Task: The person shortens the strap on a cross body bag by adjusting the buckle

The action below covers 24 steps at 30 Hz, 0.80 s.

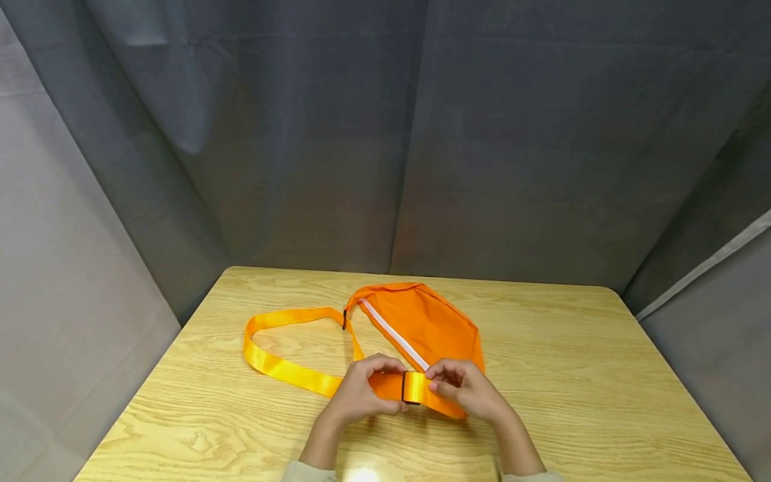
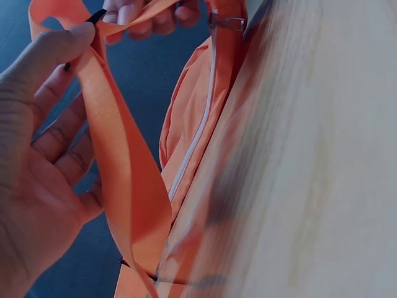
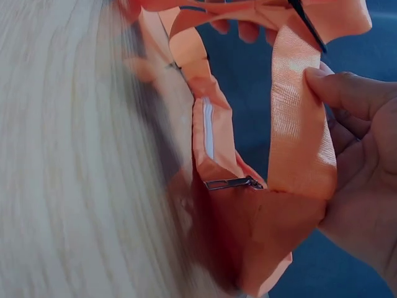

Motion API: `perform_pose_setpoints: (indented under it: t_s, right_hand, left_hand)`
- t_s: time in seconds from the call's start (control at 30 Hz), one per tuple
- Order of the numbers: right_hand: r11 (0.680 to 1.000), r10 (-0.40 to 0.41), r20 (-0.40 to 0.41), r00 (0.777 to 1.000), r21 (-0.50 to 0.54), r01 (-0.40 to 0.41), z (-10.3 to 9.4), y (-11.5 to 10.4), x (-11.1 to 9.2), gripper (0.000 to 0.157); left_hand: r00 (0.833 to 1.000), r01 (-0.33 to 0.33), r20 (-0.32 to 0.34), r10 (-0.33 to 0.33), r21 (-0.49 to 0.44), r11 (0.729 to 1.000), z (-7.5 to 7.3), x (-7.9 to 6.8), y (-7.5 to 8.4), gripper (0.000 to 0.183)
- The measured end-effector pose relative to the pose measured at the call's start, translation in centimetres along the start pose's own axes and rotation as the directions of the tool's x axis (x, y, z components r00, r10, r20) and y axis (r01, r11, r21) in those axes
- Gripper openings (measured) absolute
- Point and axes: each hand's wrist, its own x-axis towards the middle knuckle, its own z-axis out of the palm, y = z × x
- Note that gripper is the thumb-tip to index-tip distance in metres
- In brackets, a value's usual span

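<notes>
An orange bag (image 1: pixel 436 321) with a white zipper (image 1: pixel 394 333) lies on the table, its yellow-orange strap (image 1: pixel 283 370) looped out to the left. My left hand (image 1: pixel 359 395) pinches the strap at a black slider buckle (image 1: pixel 411 403), thumb on its edge in the left wrist view. Just right of the buckle, my right hand (image 1: pixel 472 393) holds the strap between thumb and fingers, near where it joins the bag. A metal zipper pull (image 3: pixel 226 184) shows beside that join in the right wrist view. Another black fitting (image 1: pixel 345 319) sits at the strap's far end.
The wood-grain table (image 1: pixel 578 375) carries the bag near its middle. Dark grey curtains (image 1: pixel 518 147) hang behind its back edge, with lighter cloth panels (image 1: pixel 66 281) at the sides. Light-coloured sleeves (image 1: pixel 308 472) show at the bottom.
</notes>
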Motion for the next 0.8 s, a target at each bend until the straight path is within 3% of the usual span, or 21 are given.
perform_pose_setpoints:
  t_s: [0.27,0.5,0.63,0.8]
  right_hand:
    - [0.999,-0.009,0.018,1.0,0.033,0.008,0.3,-1.6,0.0,0.014]
    - [0.974,-0.121,-0.04,0.992,-0.197,0.111,1.2,-1.4,-0.9,0.056]
    - [0.948,-0.197,-0.078,0.977,-0.268,0.17,1.9,-1.4,-0.7,0.059]
    - [0.927,-0.251,-0.122,0.96,-0.316,0.202,2.5,-2.4,-0.6,0.052]
  left_hand:
    - [1.0,0.029,0.003,-0.029,0.014,0.999,0.0,0.1,0.1,0.043]
    - [0.998,0.059,-0.015,-0.059,0.042,0.997,-0.4,-0.2,0.6,0.043]
    - [0.998,0.055,-0.013,-0.055,0.048,0.997,-0.5,-0.1,0.7,0.042]
    - [0.999,0.04,-0.006,-0.04,0.032,0.999,-0.4,0.1,0.8,0.042]
